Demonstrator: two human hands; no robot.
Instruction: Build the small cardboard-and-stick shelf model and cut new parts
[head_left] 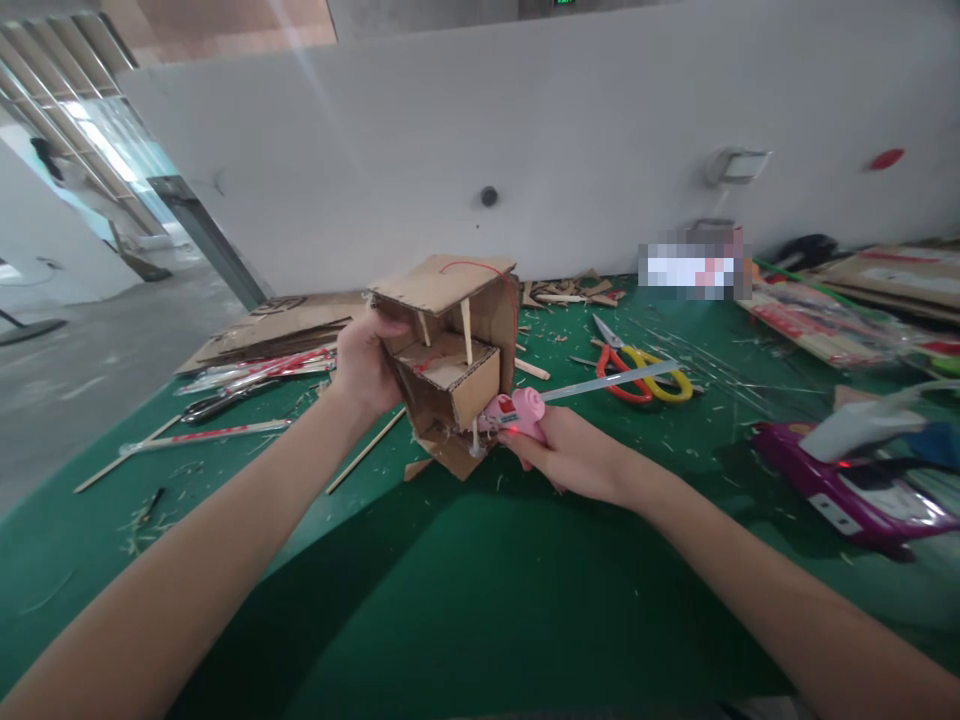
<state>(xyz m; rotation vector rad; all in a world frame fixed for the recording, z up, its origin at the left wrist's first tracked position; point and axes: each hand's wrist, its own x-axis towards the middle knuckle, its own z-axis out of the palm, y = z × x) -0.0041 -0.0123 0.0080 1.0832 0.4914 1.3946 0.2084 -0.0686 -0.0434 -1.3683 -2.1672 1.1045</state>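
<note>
Over the desk point(480, 590), the cardboard model point(442, 284) has two upper posts point(467, 332) standing inside. Left fingers point(387, 326) clamp its left wall; right fingers point(527, 441) are closed around a pink hot-glue gun point(529, 406), its front at the model's lower post point(475, 437), where gluing seems unfinished

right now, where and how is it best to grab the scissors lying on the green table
I'd take the scissors by the outer curve of the yellow handle, from the right: the loop is easy to hook, and the blades point away toward the wall. From the left looks worse, since the glue stick in the pink glue gun crosses the handles in this view.
</note>
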